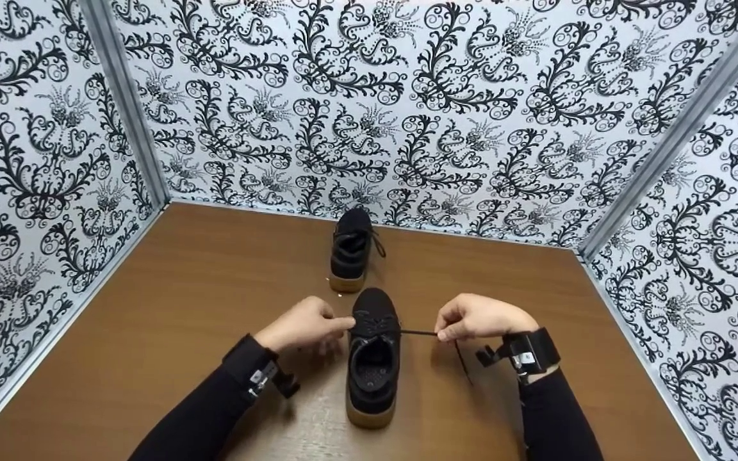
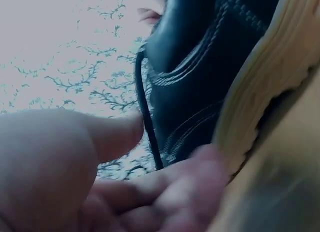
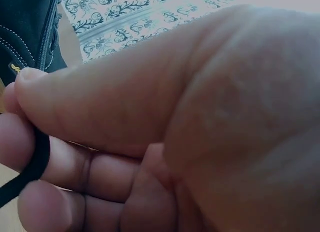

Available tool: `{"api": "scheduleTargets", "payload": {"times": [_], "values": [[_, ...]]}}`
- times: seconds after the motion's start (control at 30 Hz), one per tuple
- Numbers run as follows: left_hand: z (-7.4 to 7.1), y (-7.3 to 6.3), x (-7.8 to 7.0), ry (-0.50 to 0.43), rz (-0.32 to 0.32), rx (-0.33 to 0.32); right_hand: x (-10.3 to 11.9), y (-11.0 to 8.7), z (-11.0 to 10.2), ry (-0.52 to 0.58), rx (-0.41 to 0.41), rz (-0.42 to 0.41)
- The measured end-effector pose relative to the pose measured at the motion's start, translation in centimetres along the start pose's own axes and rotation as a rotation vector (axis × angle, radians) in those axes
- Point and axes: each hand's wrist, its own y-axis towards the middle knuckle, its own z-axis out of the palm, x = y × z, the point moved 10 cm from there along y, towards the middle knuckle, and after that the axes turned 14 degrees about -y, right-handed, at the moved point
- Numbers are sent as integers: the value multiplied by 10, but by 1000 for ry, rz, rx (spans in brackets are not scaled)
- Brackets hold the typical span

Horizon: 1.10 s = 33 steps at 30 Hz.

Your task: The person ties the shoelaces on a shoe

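A black shoe [image 1: 374, 352] with a tan sole stands on the table, toe pointing away. On its left side my left hand [image 1: 302, 325] reaches in, thumb extended to the lacing. In the left wrist view that thumb lies beside a dark lace [image 2: 146, 104], with the fingers [image 2: 192, 184] apart below, by the sole. Out to the right of the shoe, my right hand [image 1: 479, 316] pinches a black shoelace [image 1: 417, 332] between thumb and fingers. The lace runs straight from the shoe to this hand, its loose end hanging below.
Farther back on the brown table [image 1: 215, 275], a second black shoe [image 1: 350, 256] with a tan sole stands near the rear wall. Patterned black-and-white panels [image 1: 369, 115] enclose the table at the back and both sides. Each wrist wears a black camera strap.
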Motion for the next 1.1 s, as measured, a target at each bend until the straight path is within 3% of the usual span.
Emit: {"api": "scheduleTargets", "payload": {"times": [0.1,0.17,0.27,0.33,0.47,0.6,0.8,0.9,1.0,1.1], "values": [[-6,3,-1,-85,31,-79,-2,0,-1,18,-2,14],[-9,3,1,-139,3,-112,-2,-1,-2,25,-8,20],[-4,0,8,-213,-82,-95,-3,0,-3,24,-14,22],[1,0,14,-210,-126,-71,-3,0,-4,21,-16,19],[7,4,19,-241,-117,-85,-4,1,-3,10,-17,13],[8,6,24,-371,-110,-124,-3,0,-3,-24,-23,11],[-7,8,17,-466,-10,-228,-4,-2,-7,-20,-44,15],[-14,8,10,-603,62,-283,-6,-3,-10,-2,-63,25],[-13,10,2,-775,135,-255,-9,-4,-15,7,-98,36],[-6,13,-7,-871,187,-182,-11,-5,-20,19,-143,45]]}}
